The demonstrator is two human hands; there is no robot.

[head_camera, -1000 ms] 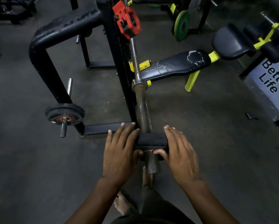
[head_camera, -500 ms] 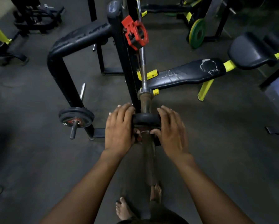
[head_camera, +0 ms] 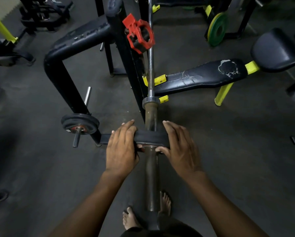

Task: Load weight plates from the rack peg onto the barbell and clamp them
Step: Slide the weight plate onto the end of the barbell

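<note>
A small black weight plate (head_camera: 151,138) sits threaded on the rusty barbell sleeve (head_camera: 151,177), partway along it, short of the sleeve collar (head_camera: 150,101). My left hand (head_camera: 122,148) grips the plate's left edge and my right hand (head_camera: 181,147) grips its right edge, thumbs on the near face. A red clamp collar (head_camera: 139,34) hangs on the rack upright beside the bar shaft. More black plates (head_camera: 80,124) rest on the low rack peg (head_camera: 76,139) to the left.
The black rack frame (head_camera: 78,41) rises left of the bar. A worn black bench (head_camera: 201,76) with yellow brackets lies to the right. A green and yellow plate (head_camera: 217,29) leans at the back. My bare feet (head_camera: 130,218) stand by the sleeve's near end.
Both hands have slid the black plate from near the sleeve's end further along the sleeve toward the collar. The camera has moved closer over the bar.
</note>
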